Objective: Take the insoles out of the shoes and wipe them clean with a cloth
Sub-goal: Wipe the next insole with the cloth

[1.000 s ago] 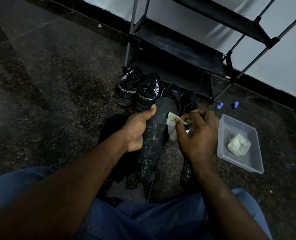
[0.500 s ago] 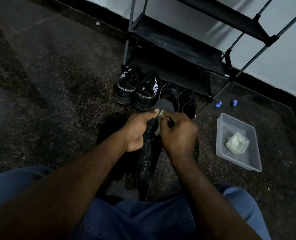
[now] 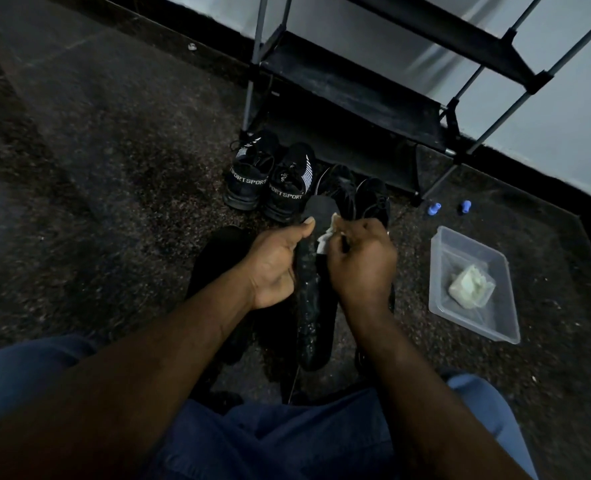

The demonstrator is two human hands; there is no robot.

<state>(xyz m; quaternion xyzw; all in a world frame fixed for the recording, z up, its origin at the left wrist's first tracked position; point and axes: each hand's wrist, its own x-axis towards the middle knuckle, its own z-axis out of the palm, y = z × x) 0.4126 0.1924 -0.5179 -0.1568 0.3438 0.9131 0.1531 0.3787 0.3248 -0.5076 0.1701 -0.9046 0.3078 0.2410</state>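
Before the shoe rack (image 3: 349, 88), left grip (image 3: 273, 265) clamps the insole (image 3: 313, 317); right grip (image 3: 359, 261) pinches a cloth (image 3: 325, 237) on it.

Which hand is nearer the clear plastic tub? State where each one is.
Right. The right hand, pinching the cloth against the insole, is left of the tub, apart from it. The left hand grips the insole's other edge, farther left.

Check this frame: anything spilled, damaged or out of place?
Nothing spilled or broken. The insole in the left hand is flecked with pale specks along its lower half. The right hand holds the cloth higher up. Two small blue pieces lie loose on the floor beside the rack.
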